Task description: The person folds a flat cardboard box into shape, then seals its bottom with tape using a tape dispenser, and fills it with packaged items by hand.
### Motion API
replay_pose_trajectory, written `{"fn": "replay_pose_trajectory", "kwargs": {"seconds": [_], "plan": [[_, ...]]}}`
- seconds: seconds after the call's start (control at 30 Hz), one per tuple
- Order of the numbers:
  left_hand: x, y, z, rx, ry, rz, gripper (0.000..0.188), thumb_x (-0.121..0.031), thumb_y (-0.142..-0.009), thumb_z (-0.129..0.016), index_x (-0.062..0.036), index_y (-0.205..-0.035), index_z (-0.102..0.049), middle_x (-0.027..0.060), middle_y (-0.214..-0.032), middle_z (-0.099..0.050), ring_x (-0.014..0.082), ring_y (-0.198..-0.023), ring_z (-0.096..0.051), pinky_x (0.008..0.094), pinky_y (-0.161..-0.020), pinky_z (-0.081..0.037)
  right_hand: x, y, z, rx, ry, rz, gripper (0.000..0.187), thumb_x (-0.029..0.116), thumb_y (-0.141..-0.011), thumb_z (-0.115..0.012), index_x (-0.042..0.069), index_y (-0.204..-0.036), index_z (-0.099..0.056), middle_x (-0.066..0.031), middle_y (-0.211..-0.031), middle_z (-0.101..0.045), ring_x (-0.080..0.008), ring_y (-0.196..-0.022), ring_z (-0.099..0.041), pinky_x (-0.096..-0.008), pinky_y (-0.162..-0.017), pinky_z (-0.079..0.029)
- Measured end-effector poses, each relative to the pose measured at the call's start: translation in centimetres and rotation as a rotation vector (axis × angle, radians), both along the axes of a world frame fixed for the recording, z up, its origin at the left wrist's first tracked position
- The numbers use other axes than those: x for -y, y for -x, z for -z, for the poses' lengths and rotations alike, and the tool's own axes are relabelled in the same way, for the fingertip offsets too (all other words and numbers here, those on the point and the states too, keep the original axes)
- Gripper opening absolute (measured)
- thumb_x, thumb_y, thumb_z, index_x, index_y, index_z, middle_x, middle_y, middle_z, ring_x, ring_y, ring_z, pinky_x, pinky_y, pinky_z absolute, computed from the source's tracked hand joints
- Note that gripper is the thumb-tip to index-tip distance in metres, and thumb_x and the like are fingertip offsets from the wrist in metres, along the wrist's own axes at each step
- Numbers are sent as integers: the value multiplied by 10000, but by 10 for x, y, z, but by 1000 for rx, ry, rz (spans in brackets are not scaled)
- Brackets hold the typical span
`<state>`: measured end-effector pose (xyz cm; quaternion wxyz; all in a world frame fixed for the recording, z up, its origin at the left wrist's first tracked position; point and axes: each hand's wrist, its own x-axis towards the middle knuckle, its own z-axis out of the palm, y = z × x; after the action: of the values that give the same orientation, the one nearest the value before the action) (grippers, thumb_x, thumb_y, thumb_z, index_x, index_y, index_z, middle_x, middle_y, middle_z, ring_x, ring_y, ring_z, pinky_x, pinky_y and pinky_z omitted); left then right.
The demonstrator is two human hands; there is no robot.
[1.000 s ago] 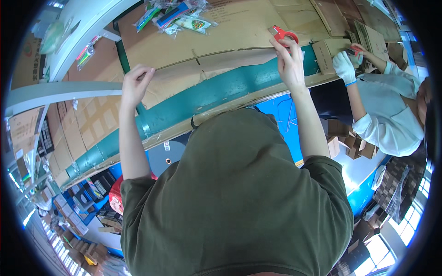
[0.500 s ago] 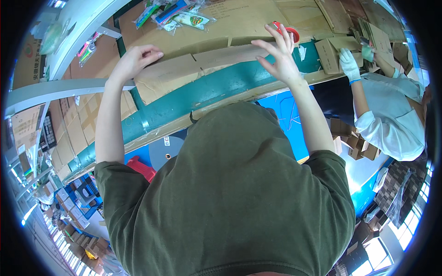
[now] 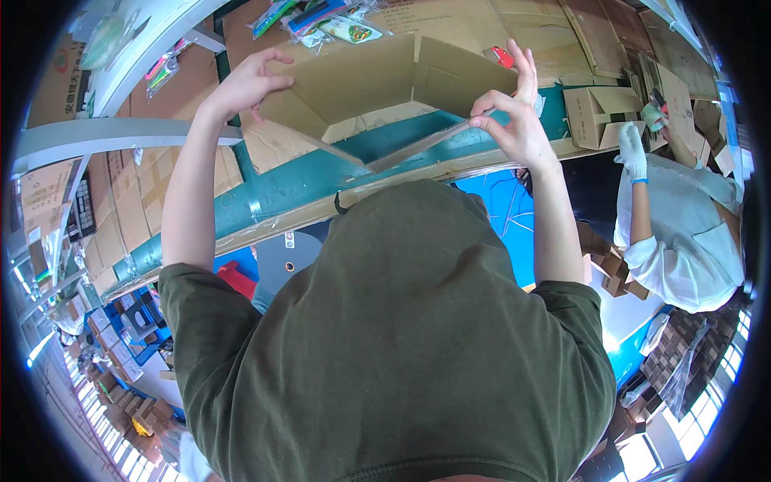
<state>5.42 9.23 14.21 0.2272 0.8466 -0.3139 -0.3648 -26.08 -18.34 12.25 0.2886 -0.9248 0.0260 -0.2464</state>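
A brown cardboard box [image 3: 353, 84], spread partway from flat, stands on the green-topped bench in front of me. Its walls form an open frame, and the bench surface shows through the middle. My left hand [image 3: 253, 84] holds its left end, thumb on the inner side and the other fingers partly hidden behind the edge. At the right end, my right hand [image 3: 518, 124] pinches the near panel's edge between thumb and forefinger, with other fingers raised. Just beyond my right hand lies a red tape dispenser [image 3: 503, 56], partly hidden.
Plastic bags of colourful items [image 3: 337, 24] lie beyond the box. A white metal frame [image 3: 128, 143] rises at left. On the right, a co-worker's gloved hand [image 3: 632, 153] is near a small open carton [image 3: 598, 112]; their other hand holds a tape dispenser [image 3: 654, 114].
The box, flat before, is now spread into an open frame. My right hand has closed onto its near panel, and my left hand has risen slightly. The co-worker's gloved hand moved toward me.
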Motion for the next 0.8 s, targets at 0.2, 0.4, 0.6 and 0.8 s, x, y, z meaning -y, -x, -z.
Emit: {"fn": "replay_pose_trajectory", "kwargs": {"seconds": [0.2, 0.4, 0.6, 0.8], "plan": [[10, 11, 18, 173, -33, 58, 271, -303, -845, -699, -43, -917, -669, 53, -618, -567, 178, -577, -573, 336, -546, -500, -15, 6, 5, -306, 51, -165, 237, 315, -689, -832, 183, -848, -715, -119, -1591, -229, -438, -1470, -103, -627, -1141, -133], [5, 95, 7, 404, 212, -107, 283, -294, -796, -763, -36, -898, -706, 138, -919, -678, 306, -888, -665, 391, -818, -512, -44, 24, 2, -367, -4, -79, 261, 284, -742, -799, 122, -943, -762, -148, -1599, -220, -391, -1477, -155, -498, -1162, -229], [-53, 165, 77, 189, 985, -729, 747, -128, -840, -732, -9, -1419, -276, 203, -1393, -448, 333, -1291, -461, 452, -1027, -417, -44, 26, 1, -356, 87, -50, 339, 268, -720, -819, 53, -970, -738, -181, -1508, -385, -374, -1407, -338, -448, -1111, -358], [-65, 201, 79, -112, 750, -588, 595, -62, -898, -539, -18, -1403, -226, 272, -1484, -324, 366, -1359, -399, 478, -1049, -407, -40, 11, -11, -468, 221, 67, 623, 219, -648, -857, 62, -1206, -630, -158, -1525, -367, -344, -1347, -430, -421, -1063, -430]]}}
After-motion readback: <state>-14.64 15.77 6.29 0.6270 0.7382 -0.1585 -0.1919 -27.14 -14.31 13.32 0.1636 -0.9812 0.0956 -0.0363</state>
